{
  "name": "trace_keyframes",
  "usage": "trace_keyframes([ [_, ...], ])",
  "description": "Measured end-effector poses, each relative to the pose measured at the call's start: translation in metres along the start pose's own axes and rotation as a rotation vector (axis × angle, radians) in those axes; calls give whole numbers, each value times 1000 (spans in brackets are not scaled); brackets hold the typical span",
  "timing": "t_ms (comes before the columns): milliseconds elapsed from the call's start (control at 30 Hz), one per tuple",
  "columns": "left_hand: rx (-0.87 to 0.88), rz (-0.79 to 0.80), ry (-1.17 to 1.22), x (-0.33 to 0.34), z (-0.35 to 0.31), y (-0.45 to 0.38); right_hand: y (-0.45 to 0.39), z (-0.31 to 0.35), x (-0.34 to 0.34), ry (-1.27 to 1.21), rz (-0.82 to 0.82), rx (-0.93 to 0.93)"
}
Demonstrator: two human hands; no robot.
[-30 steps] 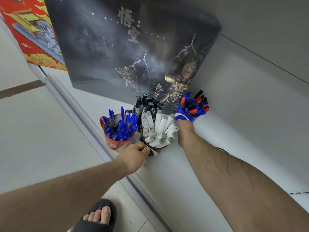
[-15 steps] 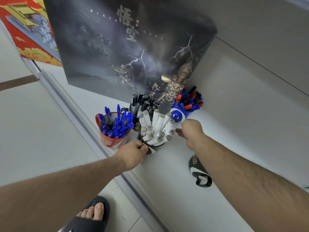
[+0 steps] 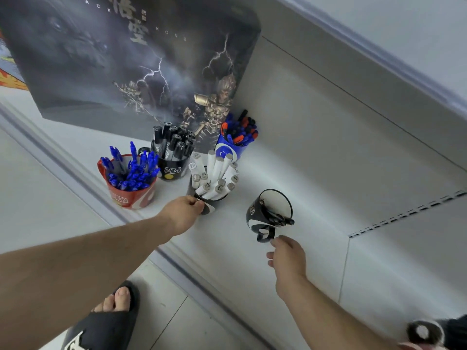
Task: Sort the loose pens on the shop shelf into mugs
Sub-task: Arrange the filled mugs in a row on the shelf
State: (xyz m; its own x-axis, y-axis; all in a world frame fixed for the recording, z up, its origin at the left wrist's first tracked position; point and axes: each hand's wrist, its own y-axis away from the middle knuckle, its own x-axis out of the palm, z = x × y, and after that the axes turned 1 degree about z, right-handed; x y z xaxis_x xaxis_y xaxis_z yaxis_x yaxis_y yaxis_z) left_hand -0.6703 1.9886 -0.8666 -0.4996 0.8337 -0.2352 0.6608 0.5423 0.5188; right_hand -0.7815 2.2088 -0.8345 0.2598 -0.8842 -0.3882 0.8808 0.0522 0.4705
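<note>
Left hand gripping mug of white markers, right hand loose beside near-empty black mug

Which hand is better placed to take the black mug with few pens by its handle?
Right. The right hand is just beside the handle of the black mug, fingers free. The left hand grips the mug of white markers.

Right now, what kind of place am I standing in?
Probably a shop aisle: a white metal display shelf with slotted backing, a large dark boxed game on display, and mugs stocked with pens, such as the red mug.
</note>
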Motion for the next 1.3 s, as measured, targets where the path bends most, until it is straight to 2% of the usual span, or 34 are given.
trace_keyframes([
  [133, -4, 15, 18, -1, 0, 2, -7, 11, 19, 31, 101, -25],
  [400, -12, 24, -20, -2, 0, 0, -57, 38, 52, 79, 20, -106],
  [667, 17, -56, -132, -2, 2, 2, -104, 82, 97, 104, 72, -78],
  [833, 63, -75, -249, 0, -1, 8, -116, 101, 108, 154, 225, -92],
  [967, 66, -73, -232, 1, -2, 10, -96, 112, 99, 154, 270, -27],
  [1067, 65, -67, -246, 1, 0, 10, -62, 85, 82, 204, 203, -3],
  [1133, 66, -69, -262, 1, 1, 11, -30, 58, 75, 194, 225, 36],
  [1200, 65, -136, -279, 1, 2, 15, 3, 40, 79, 156, 281, 70],
  [1300, 56, -339, -223, -1, 2, 32, 35, 26, 102, 107, 348, 46],
])
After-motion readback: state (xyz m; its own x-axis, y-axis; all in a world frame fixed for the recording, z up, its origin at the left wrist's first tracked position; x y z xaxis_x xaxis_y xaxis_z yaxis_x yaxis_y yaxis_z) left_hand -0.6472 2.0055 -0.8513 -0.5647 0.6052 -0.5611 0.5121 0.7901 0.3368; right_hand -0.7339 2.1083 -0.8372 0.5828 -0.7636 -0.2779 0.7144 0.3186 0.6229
